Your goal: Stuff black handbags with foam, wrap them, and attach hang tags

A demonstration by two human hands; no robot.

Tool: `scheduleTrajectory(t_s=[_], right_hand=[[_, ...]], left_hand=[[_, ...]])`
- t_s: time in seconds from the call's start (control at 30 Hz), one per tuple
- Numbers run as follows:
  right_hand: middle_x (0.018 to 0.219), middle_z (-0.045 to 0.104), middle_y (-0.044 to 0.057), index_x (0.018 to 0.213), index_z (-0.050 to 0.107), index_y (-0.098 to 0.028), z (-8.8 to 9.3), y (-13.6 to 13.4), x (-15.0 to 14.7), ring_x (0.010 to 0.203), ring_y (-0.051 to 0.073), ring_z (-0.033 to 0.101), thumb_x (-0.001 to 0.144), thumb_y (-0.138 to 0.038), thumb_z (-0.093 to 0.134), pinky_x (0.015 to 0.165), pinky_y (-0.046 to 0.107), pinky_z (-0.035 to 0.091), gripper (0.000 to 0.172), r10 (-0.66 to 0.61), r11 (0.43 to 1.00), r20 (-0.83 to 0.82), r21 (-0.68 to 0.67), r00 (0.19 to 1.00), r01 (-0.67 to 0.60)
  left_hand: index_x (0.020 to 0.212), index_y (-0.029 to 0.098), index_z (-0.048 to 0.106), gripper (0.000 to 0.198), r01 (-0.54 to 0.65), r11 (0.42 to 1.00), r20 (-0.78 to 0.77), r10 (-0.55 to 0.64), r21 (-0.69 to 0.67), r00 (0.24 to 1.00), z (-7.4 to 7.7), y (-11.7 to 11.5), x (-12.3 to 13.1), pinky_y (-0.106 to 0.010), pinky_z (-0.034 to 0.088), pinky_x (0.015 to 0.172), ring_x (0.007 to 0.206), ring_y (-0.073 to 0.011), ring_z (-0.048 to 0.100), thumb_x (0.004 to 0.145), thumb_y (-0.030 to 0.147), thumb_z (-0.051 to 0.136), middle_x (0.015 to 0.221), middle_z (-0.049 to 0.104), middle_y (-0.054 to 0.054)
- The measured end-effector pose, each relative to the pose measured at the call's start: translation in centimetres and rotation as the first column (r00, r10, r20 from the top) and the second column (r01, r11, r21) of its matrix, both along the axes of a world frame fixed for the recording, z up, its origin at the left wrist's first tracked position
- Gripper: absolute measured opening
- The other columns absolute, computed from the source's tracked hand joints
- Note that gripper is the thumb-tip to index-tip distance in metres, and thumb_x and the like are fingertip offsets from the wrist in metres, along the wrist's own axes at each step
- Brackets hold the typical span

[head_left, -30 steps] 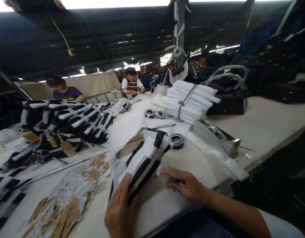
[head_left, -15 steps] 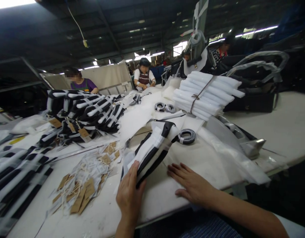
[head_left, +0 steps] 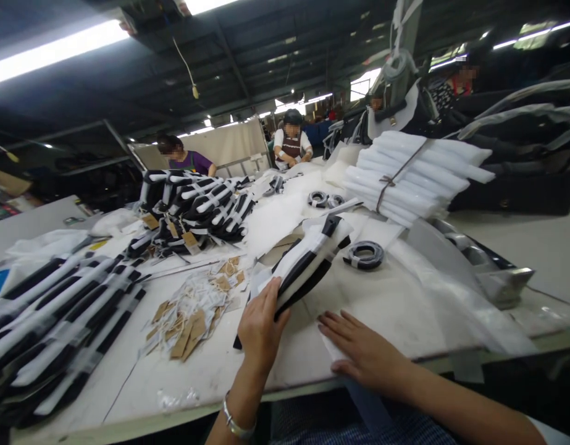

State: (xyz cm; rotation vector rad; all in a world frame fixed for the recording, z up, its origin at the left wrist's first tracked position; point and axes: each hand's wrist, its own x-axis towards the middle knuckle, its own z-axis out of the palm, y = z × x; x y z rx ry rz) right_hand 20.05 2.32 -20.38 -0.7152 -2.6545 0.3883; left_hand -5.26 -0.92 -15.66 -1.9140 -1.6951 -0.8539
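Note:
My left hand (head_left: 262, 324) is closed around the near end of a folded black strap bundle (head_left: 307, 262), wrapped in white foam and tape. The bundle slants away from me over the white tabletop. Lower right of it, my right hand (head_left: 361, 349) lies flat with fingers stretched out. Under that palm a pale translucent strip (head_left: 330, 347) shows, running down over the table's front edge. Left of my left hand is a loose pile of brown paper tags (head_left: 192, 334) with white strings. A coiled dark cord (head_left: 364, 254) lies beyond the hands.
Wrapped straps (head_left: 67, 327) lie at the left, with a taller stack (head_left: 196, 201) behind them. A tied bundle of white foam tubes (head_left: 405, 176) sits at the back right, above plastic sheeting (head_left: 451, 290). Co-workers (head_left: 291, 145) sit across the table (head_left: 247, 395).
The view has swung left, showing more of the straps there. The held bundle's far end has tipped slightly. A pale strip now shows beneath my right hand.

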Motion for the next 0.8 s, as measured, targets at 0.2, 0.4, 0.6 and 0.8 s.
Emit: scheduleTrajectory(t_s=[0.2,0.4,0.6,0.8], right_hand=[[0.145,0.053,0.017,0.144,0.05,-0.014,0.4,0.3,-2.0,0.138,0.032,0.044,0.096,-0.04,0.056,0.115,0.055,0.036,0.054,-0.027,0.999,-0.063,0.035,0.998,0.03],[0.108,0.073,0.014,0.119,0.064,-0.011,2.5,-2.1,0.6,0.109,0.022,0.066,0.095,-0.017,0.053,0.096,0.035,0.056,0.027,0.341,0.913,-0.413,0.36,0.845,-0.192],[0.112,0.073,0.011,0.113,0.068,-0.017,7.2,0.3,1.8,0.108,0.019,0.067,0.095,-0.017,0.054,0.095,0.031,0.055,0.023,0.16,0.975,-0.505,0.215,0.848,-0.056],[0.121,0.07,0.012,0.121,0.067,-0.014,9.0,11.2,-4.3,0.106,0.023,0.068,0.094,-0.024,0.058,0.097,0.035,0.053,0.03,-0.292,0.913,0.071,-0.276,0.954,0.3]], left_hand=[[0.142,0.021,0.049,0.055,0.132,0.987,-0.071,-0.126,0.09,0.989,1.3,-0.6,3.0,-0.031,0.05,0.096,0.115,-0.0213,0.066,0.09,0.021,0.066,0.134,0.065,-0.006],[0.138,0.019,0.055,0.038,0.196,0.973,-0.151,-0.177,0.124,0.973,0.0,-3.0,6.5,-0.034,0.05,0.093,0.118,-0.0209,0.065,0.103,0.028,0.045,0.136,0.063,-0.004],[0.132,0.023,0.061,0.037,0.204,0.966,-0.195,-0.172,0.159,0.966,-3.1,-4.6,9.2,-0.033,0.052,0.092,0.118,-0.0202,0.065,0.104,0.018,0.037,0.132,0.066,-0.003],[0.13,0.026,0.064,0.038,0.209,0.952,-0.214,-0.161,0.224,0.964,-3.8,-4.2,9.7,-0.031,0.054,0.088,0.114,-0.0193,0.067,0.104,0.015,0.037,0.127,0.069,-0.003]])
